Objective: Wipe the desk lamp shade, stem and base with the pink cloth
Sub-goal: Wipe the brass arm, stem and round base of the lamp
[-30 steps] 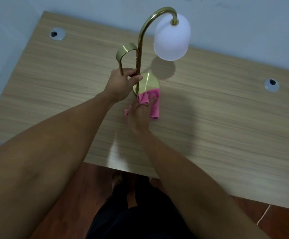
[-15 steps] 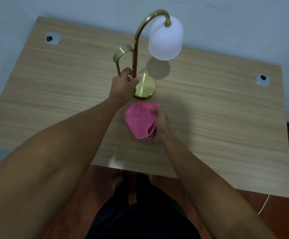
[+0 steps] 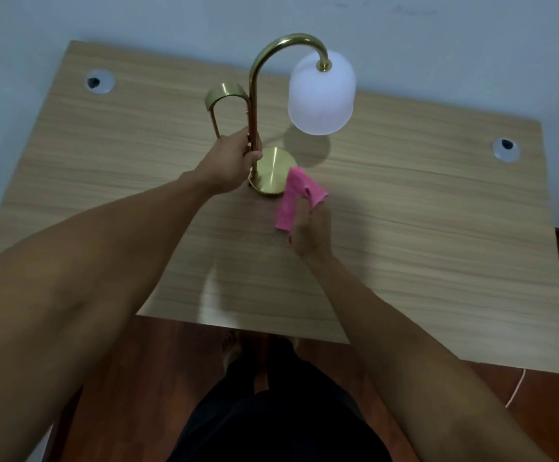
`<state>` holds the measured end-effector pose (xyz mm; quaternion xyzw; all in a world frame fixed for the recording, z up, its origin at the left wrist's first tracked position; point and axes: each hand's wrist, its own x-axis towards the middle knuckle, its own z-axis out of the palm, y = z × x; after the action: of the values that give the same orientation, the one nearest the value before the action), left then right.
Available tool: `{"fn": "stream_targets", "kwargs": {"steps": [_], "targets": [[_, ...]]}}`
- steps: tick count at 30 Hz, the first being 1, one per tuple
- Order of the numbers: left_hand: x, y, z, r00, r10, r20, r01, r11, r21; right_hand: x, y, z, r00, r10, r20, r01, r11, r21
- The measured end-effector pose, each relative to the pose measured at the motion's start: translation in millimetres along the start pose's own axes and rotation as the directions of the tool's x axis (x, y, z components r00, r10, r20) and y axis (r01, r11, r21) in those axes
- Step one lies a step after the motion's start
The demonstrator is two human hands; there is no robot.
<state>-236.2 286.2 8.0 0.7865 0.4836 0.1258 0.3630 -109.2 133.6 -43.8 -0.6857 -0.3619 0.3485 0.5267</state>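
One lamp (image 3: 254, 105), one pink cloth (image 3: 296, 195), two hands, two grommets.

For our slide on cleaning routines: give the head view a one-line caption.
Left hand steadies the brass stem while right hand brings the pink cloth to the base.

Desk (image 3: 421, 228) right of lamp (image 3: 254, 105) open; shade (image 3: 320, 95) overhangs base (image 3: 271, 165).

No readable text anywhere (lamp included).
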Motion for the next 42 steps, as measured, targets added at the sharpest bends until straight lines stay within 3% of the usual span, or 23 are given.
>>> {"fn": "stream_targets", "kwargs": {"steps": [2, 5, 6, 11, 15, 19, 22, 23, 25, 27, 28, 31, 36, 39, 40, 42], "targets": [[2.6, -2.0, -3.3, 1.000, 0.001, 0.027, -0.001, 1.000, 0.023, 13.0, 17.6, 15.3, 0.957, -0.193, 0.217, 0.267, 0.879, -0.394], [6.9, -2.7, -3.7, 0.999, -0.001, 0.054, 0.000, 1.000, 0.013, 30.8, 41.1, 37.7, 0.863, -0.227, 0.452, 0.503, 0.473, -0.723], [8.2, -3.4, -3.2, 0.998, 0.000, 0.062, -0.001, 1.000, 0.009, 34.2, 42.6, 45.3, 0.847, -0.235, 0.478, 0.532, 0.373, -0.760], [10.9, -5.9, -2.7, 0.995, 0.042, 0.091, -0.043, 0.999, 0.008, 41.7, 37.9, 62.9, 0.799, -0.226, 0.557, 0.584, 0.071, -0.809], [11.3, -6.5, -6.3, 0.992, 0.072, 0.105, -0.074, 0.997, 0.016, 42.8, 36.6, 54.9, 0.737, -0.245, 0.630, 0.646, -0.018, -0.763], [10.9, -3.2, -8.9, 0.992, 0.073, 0.105, -0.077, 0.996, 0.040, 36.0, 41.8, 37.4, 0.694, -0.283, 0.662, 0.704, 0.071, -0.707], [11.2, -2.5, -9.2, 0.993, 0.045, 0.113, -0.050, 0.998, 0.043, 32.2, 41.7, 18.4, 0.750, -0.354, 0.558, 0.643, 0.195, -0.740], [11.3, -2.5, -9.2, 0.993, 0.039, 0.115, -0.044, 0.998, 0.038, 33.9, 46.7, 11.7, 0.803, -0.391, 0.450, 0.574, 0.302, -0.761], [10.2, -1.7, -9.6, 0.993, 0.032, 0.116, -0.036, 0.999, 0.030, 34.7, 39.7, -1.6, 0.937, -0.323, 0.131, 0.320, 0.650, -0.689], [10.5, -1.3, -9.9, 0.992, 0.029, 0.126, -0.034, 0.999, 0.036, 34.0, 18.5, -8.7, 0.993, -0.033, -0.115, -0.009, 0.938, -0.345], [10.7, -1.1, -10.0, 0.991, 0.027, 0.130, -0.033, 0.999, 0.042, 35.8, 10.3, -10.3, 0.982, 0.084, -0.172, -0.110, 0.982, -0.152], [11.4, -0.3, -10.3, 0.990, 0.018, 0.141, -0.025, 0.999, 0.047, 46.5, -2.3, -7.7, 0.955, 0.141, -0.260, -0.159, 0.986, -0.048], [11.1, -0.2, -7.3, 0.992, 0.006, 0.122, -0.011, 0.999, 0.045, 35.8, 4.8, 24.8, 0.977, 0.197, -0.080, -0.199, 0.980, -0.016], [11.8, -1.5, -5.7, 0.994, 0.002, 0.113, -0.007, 0.999, 0.044, 15.2, 10.2, 59.8, 0.957, 0.225, -0.181, -0.223, 0.974, 0.031], [11.6, -1.6, -5.5, 0.993, -0.004, 0.114, -0.001, 0.999, 0.044, 4.0, 10.7, 71.9, 0.955, 0.261, -0.140, -0.256, 0.965, 0.052], [11.4, -1.5, -4.6, 0.993, -0.024, 0.113, 0.018, 0.999, 0.048, -18.2, 4.3, 91.4, 0.957, 0.282, 0.071, -0.287, 0.955, 0.073]]}}
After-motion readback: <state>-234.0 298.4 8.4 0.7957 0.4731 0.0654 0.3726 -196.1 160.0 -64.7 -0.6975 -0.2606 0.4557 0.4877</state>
